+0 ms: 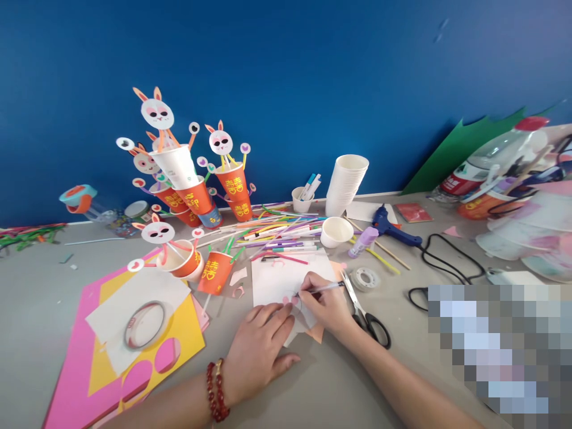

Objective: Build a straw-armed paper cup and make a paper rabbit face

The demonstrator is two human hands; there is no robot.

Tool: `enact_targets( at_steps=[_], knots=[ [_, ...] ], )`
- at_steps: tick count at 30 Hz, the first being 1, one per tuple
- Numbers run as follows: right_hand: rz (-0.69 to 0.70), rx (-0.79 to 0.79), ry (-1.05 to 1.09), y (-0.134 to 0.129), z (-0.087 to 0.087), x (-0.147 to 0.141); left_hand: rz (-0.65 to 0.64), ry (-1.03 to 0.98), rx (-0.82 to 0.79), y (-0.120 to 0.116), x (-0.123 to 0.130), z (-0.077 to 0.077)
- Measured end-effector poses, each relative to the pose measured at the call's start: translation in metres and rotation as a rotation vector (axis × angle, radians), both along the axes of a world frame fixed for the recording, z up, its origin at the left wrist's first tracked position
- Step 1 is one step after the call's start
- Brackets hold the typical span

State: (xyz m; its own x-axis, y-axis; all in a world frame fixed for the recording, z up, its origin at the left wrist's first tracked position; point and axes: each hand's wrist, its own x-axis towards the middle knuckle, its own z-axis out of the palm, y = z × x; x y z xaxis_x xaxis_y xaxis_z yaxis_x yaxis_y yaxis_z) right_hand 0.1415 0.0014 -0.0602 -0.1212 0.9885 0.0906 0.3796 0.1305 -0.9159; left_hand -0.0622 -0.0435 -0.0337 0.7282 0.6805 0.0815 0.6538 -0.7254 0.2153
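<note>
My right hand [328, 304] is closed round a slim pen [326, 288], its tip down on a small white paper piece with pink spots [292, 301]. That piece lies over a larger white sheet [268, 279]. Spread flat, my left hand [263, 339] presses on the paper with its fingertips beside the pink spots; a red bead bracelet is on the wrist. Black-handled scissors [369, 322] lie just right of my right hand, next to a roll of clear tape [365, 278].
Rabbit-faced paper cups [214, 271] stand at the left and back. Pink and yellow sheets [75, 357] lie left under a tape ring [145, 325]. Behind the paper are coloured sticks, stacked white cups [346, 185], a glue stick [363, 242] and a blue glue gun [395, 229] with its cable.
</note>
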Motion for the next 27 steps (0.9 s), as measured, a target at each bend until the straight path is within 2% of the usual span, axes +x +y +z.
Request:
enact_targets(
  at_steps=[27],
  knots=[
    [0.004, 0.011, -0.004, 0.001, -0.0001, 0.0008, -0.002, 0.005, -0.002, 0.0001, 0.0001, -0.0011]
  ],
)
